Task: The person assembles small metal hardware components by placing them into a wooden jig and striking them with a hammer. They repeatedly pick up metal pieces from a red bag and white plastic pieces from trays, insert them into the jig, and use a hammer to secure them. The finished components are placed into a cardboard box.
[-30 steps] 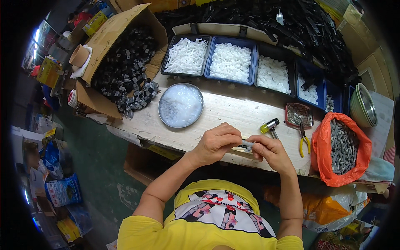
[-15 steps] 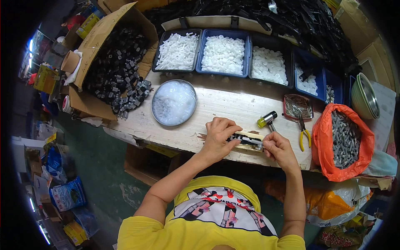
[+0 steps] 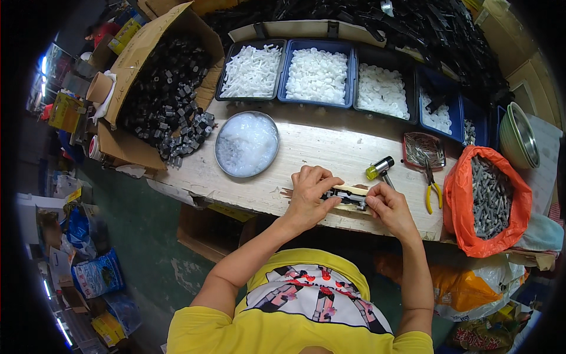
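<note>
At the front edge of the bench, a narrow black part with grey pieces (image 3: pixel 348 199) lies along a cream-coloured strip-like holder (image 3: pixel 352 189). My left hand (image 3: pixel 309 197) grips its left end, with thumb and fingertips on the black part. At the right end, my right hand (image 3: pixel 390 207) has its thumb and forefinger pinched together against the part. What lies between those right fingertips is hidden. Just beyond my right hand is a small hammer (image 3: pixel 379 168) with a yellow-green and black head. Yellow-handled pliers (image 3: pixel 434 192) lie farther right, their jaws on a red tray of metal pins (image 3: pixel 404 154).
A round metal dish of whitish gel (image 3: pixel 246 144) stands left of my hands. Behind are bins of white plastic parts (image 3: pixel 316 74). A carton of black and clear pieces (image 3: pixel 171 88) stands at left. To the right sits a red bag of grey parts (image 3: pixel 457 200).
My right hand has shifted slightly at the part's right end. The grey piece there now lies more in line with the black part. My left hand stays in place.
</note>
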`<state>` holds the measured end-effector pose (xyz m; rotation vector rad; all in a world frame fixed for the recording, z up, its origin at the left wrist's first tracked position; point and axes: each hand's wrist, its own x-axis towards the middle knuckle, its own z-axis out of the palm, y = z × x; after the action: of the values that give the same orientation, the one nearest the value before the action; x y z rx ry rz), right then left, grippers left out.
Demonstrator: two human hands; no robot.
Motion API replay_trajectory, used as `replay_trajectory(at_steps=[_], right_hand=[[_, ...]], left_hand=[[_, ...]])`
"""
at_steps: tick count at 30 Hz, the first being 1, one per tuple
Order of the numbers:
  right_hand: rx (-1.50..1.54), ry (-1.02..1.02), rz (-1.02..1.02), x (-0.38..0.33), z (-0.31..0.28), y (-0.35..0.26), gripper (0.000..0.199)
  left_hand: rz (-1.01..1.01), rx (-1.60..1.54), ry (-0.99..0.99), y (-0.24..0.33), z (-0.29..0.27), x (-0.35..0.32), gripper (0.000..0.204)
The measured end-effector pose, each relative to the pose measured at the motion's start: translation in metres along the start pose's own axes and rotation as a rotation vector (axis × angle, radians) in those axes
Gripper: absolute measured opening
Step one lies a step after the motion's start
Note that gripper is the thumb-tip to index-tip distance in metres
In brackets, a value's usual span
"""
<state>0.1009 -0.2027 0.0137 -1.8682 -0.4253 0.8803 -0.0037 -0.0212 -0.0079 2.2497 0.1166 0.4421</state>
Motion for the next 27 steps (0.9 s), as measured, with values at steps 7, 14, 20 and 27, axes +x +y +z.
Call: replay_trajectory(at_steps=[7, 14, 20, 27], right_hand=[[-0.115, 0.074, -0.033, 0.005, 0.001, 0.006, 0.012], [-0.123, 0.065, 0.025, 0.009, -0.001, 0.012, 0.017], [-0.263, 0.006, -0.043, 0.016, -0.008, 0.006, 0.018], [-0.436, 0.337, -0.472, 0.05, -0.06, -0.017, 0.012]], left_hand=[[0.088, 0.022, 0.028, -0.002, 0.003, -0.003, 0.008], [0.104, 0.095, 0.004, -0.001, 0.001, -0.002, 0.013], [0.169, 0.106, 0.018, -0.001, 0.001, -0.001, 0.017], [0.177, 0.122, 0.024, -0.002, 0.001, -0.003, 0.012]])
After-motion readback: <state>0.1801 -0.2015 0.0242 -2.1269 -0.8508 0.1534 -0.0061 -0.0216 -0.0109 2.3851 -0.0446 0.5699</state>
